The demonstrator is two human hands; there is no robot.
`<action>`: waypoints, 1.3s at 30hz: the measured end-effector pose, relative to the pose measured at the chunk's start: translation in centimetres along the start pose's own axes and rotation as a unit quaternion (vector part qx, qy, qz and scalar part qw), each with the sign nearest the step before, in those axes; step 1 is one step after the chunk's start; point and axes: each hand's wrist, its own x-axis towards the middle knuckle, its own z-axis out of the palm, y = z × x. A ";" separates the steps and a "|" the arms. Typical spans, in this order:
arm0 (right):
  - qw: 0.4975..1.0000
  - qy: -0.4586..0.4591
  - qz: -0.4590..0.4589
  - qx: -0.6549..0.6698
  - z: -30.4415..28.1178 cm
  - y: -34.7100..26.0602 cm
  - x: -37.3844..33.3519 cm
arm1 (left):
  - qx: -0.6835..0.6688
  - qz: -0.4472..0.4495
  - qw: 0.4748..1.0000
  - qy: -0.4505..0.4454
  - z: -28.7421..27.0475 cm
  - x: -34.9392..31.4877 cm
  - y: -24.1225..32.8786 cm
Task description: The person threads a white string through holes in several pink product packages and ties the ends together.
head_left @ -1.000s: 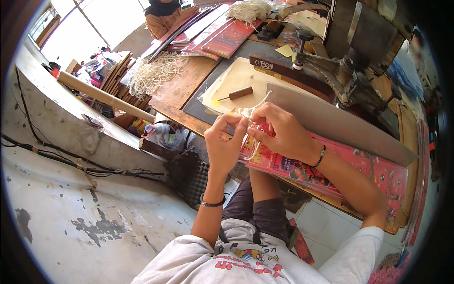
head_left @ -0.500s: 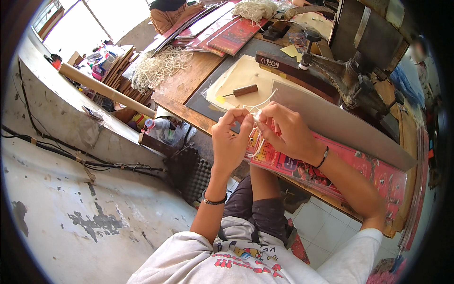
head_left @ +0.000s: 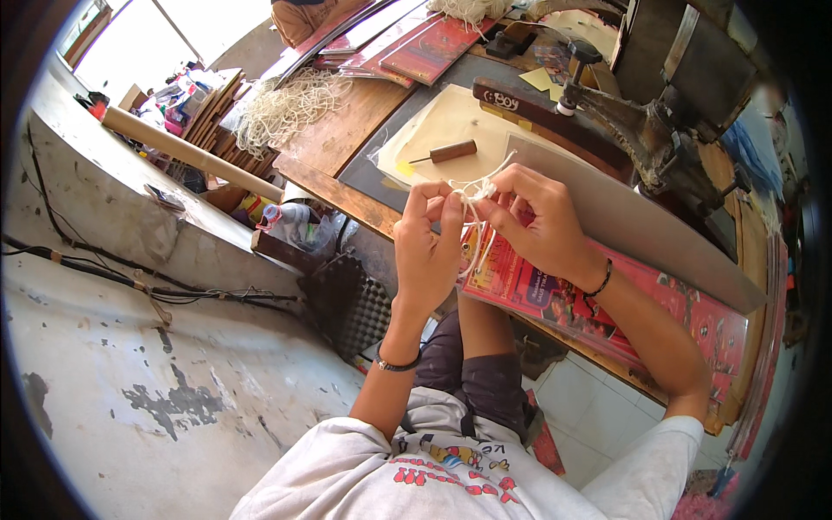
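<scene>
Both my hands meet above the near edge of the workbench, working a white cord [head_left: 469, 201] that shows loops and loose ends between them. My left hand [head_left: 426, 243] pinches the cord between thumb and forefinger. Close beside it, my right hand [head_left: 539, 217] grips another part of the cord, its fingers curled. Some strands hang down over a red printed board [head_left: 572, 305] with a clear glossy cover, and one end sticks up past my right fingers. Just beyond the hands lies an awl [head_left: 452, 151] with a wooden handle, on a cream sheet [head_left: 407, 147].
A grey board [head_left: 641, 225] leans along the bench behind the red one. A heavy metal clamp press [head_left: 624, 121] stands at the right. Farther back are a heap of white cords [head_left: 290, 108] and stacked red boards [head_left: 425, 61]. A peeling wall [head_left: 156, 373] runs along the left.
The cord between my fingers has opened into wider, more visible loops. My hands have shifted slightly to the right, and the view has moved a little.
</scene>
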 end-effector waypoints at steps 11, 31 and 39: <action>0.999 -0.018 0.030 0.025 -0.2 -0.5 0.0 | -0.006 0.036 0.999 -0.003 0.2 0.2 -1.2; 1.000 0.014 -0.002 0.020 0.2 -0.2 0.2 | -0.070 -0.034 0.994 -0.076 -0.2 0.0 -0.3; 0.996 0.032 0.036 0.069 0.2 0.9 -0.1 | -0.095 -0.049 0.991 -0.086 -0.3 0.3 0.6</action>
